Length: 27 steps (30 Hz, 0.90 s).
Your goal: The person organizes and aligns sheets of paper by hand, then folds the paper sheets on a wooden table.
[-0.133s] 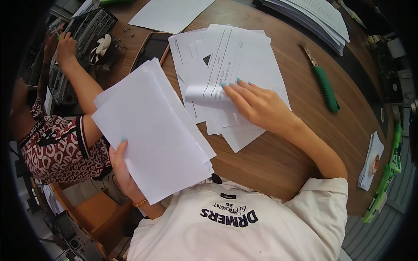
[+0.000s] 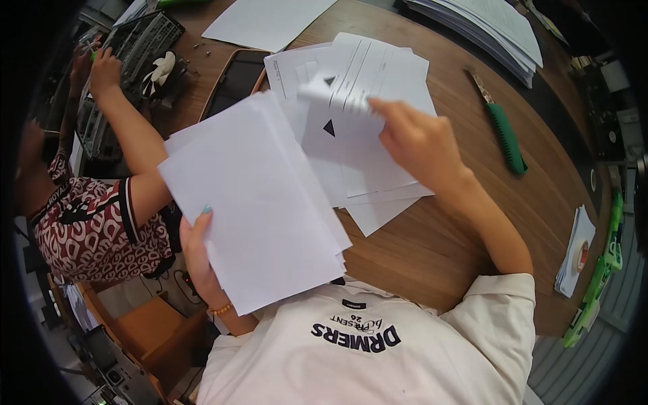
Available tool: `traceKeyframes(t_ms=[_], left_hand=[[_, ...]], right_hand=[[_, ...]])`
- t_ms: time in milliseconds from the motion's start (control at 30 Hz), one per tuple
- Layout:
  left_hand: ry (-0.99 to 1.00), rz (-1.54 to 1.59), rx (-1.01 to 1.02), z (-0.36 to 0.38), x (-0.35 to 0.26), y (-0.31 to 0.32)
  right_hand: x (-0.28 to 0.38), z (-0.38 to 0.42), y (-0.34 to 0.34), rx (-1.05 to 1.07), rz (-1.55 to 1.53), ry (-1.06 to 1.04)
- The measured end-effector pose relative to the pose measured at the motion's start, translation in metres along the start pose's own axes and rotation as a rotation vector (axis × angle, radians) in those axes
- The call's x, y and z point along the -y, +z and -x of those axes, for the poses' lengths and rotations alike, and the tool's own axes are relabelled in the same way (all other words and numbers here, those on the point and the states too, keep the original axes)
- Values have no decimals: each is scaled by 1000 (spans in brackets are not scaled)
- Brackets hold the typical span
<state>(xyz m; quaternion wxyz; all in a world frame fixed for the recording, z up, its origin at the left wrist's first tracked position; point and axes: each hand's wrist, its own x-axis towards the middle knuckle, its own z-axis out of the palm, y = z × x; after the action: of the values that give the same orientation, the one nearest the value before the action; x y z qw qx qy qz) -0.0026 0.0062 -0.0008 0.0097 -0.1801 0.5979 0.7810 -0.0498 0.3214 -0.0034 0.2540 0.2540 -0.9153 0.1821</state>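
My left hand (image 2: 200, 253) holds a stack of blank white paper (image 2: 256, 209), its thumb on top and the other fingers hidden beneath. My right hand (image 2: 418, 138) is over the loose pile, its fingers closed at the edge of a printed sheet (image 2: 368, 64). That sheet is lifted and curled at its near end. Under it lie more loose papers (image 2: 381, 216) on the wooden table (image 2: 472, 236), one showing a black triangle. Beside the pile is a phone-like dark device (image 2: 237, 77), partly covered by the stack.
A green-handled saw (image 2: 505, 138) lies at the right. Thick paper stacks (image 2: 482, 34) stand at the back right, and a single sheet (image 2: 266, 23) lies at the back. At left, another person's arm (image 2: 125, 125) reaches to a metal chassis near a fan (image 2: 159, 74).
My right hand has moved right and drawn in its fingers, and the printed sheet's near end has risen, baring a sheet below. My left hand and its stack have shifted slightly right.
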Motion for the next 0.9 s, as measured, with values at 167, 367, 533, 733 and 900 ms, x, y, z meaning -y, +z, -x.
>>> traceKeyframes(t_ms=[167, 367, 533, 733, 900], left_hand=[[-90, -36, 117, -5, 10, 17], [-196, 443, 214, -4, 7, 41], [23, -119, 245, -14, 26, 18], [41, -219, 206, -27, 37, 17], [45, -226, 144, -35, 30, 19]], right_hand=[[27, -17, -18, -131, -323, -224], [62, 20, 5, 100, -357, -480], [66, 22, 14, 84, -359, -497], [15, 15, -23, 346, -509, -95], [-55, 45, -45, 450, -209, 17]])
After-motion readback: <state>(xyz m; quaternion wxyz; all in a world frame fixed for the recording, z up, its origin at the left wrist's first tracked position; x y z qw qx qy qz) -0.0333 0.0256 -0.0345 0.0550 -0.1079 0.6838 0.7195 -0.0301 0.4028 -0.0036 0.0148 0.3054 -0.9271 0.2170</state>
